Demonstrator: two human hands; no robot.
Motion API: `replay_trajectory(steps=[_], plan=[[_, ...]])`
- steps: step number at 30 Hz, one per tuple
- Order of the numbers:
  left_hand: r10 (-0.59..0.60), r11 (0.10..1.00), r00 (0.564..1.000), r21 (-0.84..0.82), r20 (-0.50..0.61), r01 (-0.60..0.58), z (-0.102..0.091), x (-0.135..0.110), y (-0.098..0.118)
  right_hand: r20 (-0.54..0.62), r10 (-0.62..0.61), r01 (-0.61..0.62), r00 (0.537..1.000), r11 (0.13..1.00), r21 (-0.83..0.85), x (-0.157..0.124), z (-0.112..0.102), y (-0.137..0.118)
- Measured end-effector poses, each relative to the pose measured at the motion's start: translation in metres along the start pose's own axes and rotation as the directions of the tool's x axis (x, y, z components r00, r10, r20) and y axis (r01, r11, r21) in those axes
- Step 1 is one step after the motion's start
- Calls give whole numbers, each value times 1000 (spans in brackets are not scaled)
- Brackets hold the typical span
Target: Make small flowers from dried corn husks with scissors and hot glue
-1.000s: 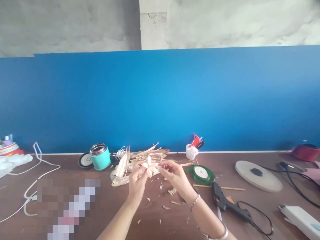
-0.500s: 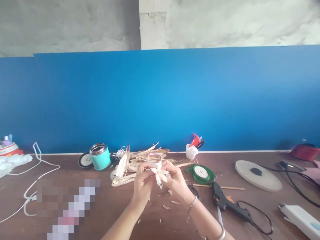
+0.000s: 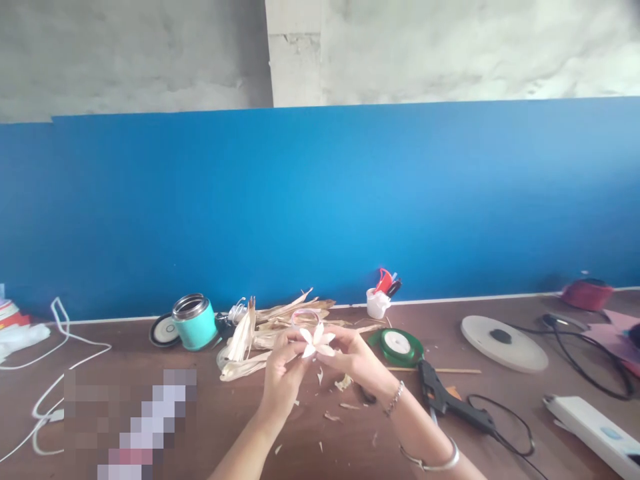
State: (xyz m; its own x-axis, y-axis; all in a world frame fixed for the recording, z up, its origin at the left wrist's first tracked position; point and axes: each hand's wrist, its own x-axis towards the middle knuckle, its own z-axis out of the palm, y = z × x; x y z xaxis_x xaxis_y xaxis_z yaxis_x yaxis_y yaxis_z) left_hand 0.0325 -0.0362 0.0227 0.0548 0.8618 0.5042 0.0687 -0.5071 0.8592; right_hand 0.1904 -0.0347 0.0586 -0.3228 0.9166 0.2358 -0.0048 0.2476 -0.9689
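Pinching a white flower between them, the left hand and the right hand meet above the middle of the worktop, nearer its back edge than the bottom of the view. The flower sits at the fingertips, not deep in either palm, its pointed petals spread outward and its face turned up toward the camera. Both grips are narrow: left thumb and fingers close in on its left side, right thumb and fingers on its right, while the spot where they hold it is hidden behind the petals. Just beyond the fingers shows a pale ring; whether it touches the flower cannot be told. Dry husks lie behind and to the left, reaching toward the back edge, with a teal jar farther left. A white cup of tools stands near that same edge, right of the hands. Closer to the right forearm are a green ribbon spool and a black glue gun. Small scraps are scattered on the worktop below the hands.
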Motion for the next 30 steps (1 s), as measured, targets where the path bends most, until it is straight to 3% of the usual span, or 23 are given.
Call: replay_trajectory(steps=[4,8,11,16,20,25,30], plan=[[4,1000,995,3,-98,-3,0,-1,-3,32,76,-75,997,997,-26,-3,-8,-5],[36,999,991,26,-129,-33,-1,-1,1,97,90,-107,991,975,196,-7,-7,-7],[26,1000,995,16,-100,-24,1,-2,4,-18,60,-52,998,954,294,-12,2,-4],[14,1000,1000,-23,-26,-14,10,-7,6,-176,35,15,984,962,274,-20,17,6],[-35,999,999,-35,41,36,16,-8,13,-261,-21,70,965,982,177,-24,19,13],[-64,990,995,-118,77,73,19,-11,19,-373,-141,121,917,990,-76,-30,14,18],[-117,976,992,-181,51,124,21,-30,9,-387,-336,183,859,907,-379,-38,18,29]])
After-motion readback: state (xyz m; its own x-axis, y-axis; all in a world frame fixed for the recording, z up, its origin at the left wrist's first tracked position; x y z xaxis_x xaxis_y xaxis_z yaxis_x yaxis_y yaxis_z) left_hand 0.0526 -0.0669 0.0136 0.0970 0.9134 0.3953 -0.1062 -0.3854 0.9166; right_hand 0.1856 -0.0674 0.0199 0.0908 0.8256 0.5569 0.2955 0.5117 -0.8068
